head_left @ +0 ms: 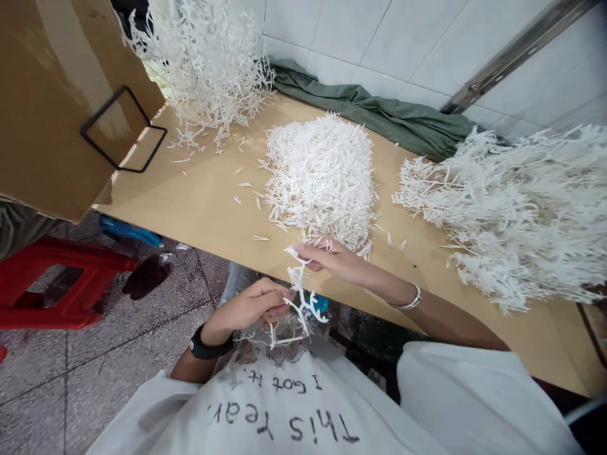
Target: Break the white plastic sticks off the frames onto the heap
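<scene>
My left hand (260,303), with a black band at the wrist, is closed around a white branching plastic stem (302,302) just in front of my shirt. My right hand (334,258), wearing a silver bangle, pinches small white sprigs at the upper end of the same stem. It sits at the near edge of a heap of short white sprigs (322,177). Further white branches lie low against my lap, partly hidden by my left hand.
A large bundle of white branches (526,215) lies on the table (199,202) at right; another tangle (208,69) stands back left. Beside it are a cardboard box (61,95) and a black wire stand (145,148). Green cloth (379,114) lines the wall. A red stool (61,284) stands at left.
</scene>
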`<state>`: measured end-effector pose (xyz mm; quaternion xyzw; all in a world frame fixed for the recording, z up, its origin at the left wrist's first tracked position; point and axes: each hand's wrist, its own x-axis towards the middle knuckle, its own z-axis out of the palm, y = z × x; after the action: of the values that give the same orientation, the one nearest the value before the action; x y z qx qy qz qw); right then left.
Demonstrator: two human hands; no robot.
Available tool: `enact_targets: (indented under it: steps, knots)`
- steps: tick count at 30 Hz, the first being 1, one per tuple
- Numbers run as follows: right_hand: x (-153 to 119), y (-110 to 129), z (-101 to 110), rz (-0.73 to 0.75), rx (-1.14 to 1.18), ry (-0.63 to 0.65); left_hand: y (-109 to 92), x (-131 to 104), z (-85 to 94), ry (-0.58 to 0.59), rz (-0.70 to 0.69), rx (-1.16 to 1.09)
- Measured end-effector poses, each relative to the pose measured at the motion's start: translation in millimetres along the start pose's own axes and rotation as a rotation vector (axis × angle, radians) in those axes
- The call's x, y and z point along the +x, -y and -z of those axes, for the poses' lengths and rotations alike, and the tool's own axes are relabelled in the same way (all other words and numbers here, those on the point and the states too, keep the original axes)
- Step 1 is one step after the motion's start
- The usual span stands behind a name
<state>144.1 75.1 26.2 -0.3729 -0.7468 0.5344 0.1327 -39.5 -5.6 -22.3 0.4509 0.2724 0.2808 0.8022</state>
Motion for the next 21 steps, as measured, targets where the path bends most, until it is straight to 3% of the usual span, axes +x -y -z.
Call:
enact_targets:
  steps: [4,10,12,18,21]
  knots:
    - [-7.3,3.5,-1.8,0.109,-0.061,-0.200,8.5,-7.0,-2.5,-0.123,-0.046,-0.089]
    - [-11.7,4.0,8.2,0.164,-0.256,-0.247,12.7,-10.2,-13.7,-0.228,-0.053,-0.157]
    - [-13.8,2.9,16.8,0.239,-0.327,-0.201,12.4,-12.8,-17.4,-0.231,-0.034,-0.223]
    - [-17.6,6.8,36.8,0.412,-0.396,0.110,14.6,-22.3,-22.5,-0.158,0.053,-0.375]
    - [-14.9,7.9,46.1,0.432,-0.400,0.188,14.7,-27.3,-22.3,-0.147,0.070,-0.388]
